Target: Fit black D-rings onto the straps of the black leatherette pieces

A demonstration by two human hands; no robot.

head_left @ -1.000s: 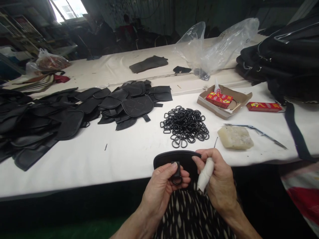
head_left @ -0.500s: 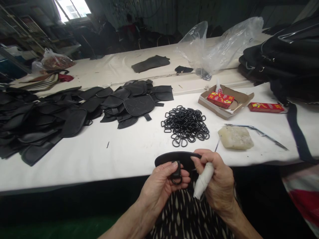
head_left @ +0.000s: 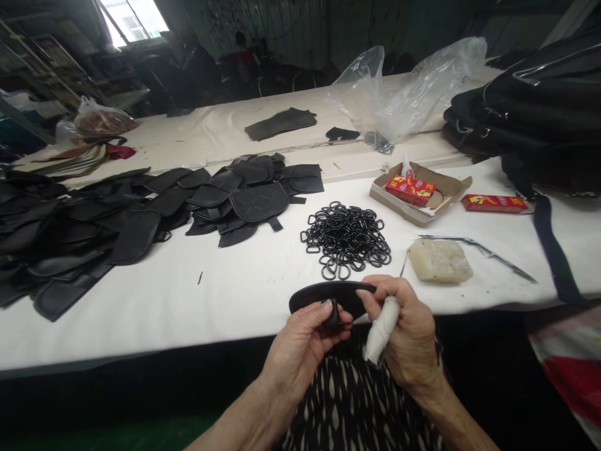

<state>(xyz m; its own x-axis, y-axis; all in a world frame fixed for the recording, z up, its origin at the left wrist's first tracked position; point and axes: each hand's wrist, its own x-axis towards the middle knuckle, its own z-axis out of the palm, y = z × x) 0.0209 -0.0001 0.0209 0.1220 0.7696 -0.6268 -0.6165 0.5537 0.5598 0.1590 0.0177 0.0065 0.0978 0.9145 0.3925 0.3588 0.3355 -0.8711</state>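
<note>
A rounded black leather flap (head_left: 307, 297) is held between my two hands near the table's front edge. My left hand (head_left: 305, 341) is closed, its thumb pressing the flap's short strap tab (head_left: 333, 315) against the fingers. My right hand (head_left: 409, 335) pinches the flap's right side between thumb and forefinger. It also grips an awl (head_left: 382, 329) with a white wrapped handle, the thin metal shaft pointing up and away past the knuckles. Just beyond the flap lies a heap of black metal D-rings (head_left: 347, 237). Fingers hide the lower part of the flap.
Many black leather flaps (head_left: 136, 237) are piled at the left. A yellowish wax block (head_left: 440, 260), long metal tweezers (head_left: 498, 254), an open cardboard box (head_left: 422, 216) and a red box (head_left: 495, 203) lie at the right. Black bags (head_left: 530, 113) stand behind them.
The D-ring that hung below my left thumb no longer shows, and the strap tab has turned within my left fingers. My right hand keeps its hold. The view has shifted slightly.
</note>
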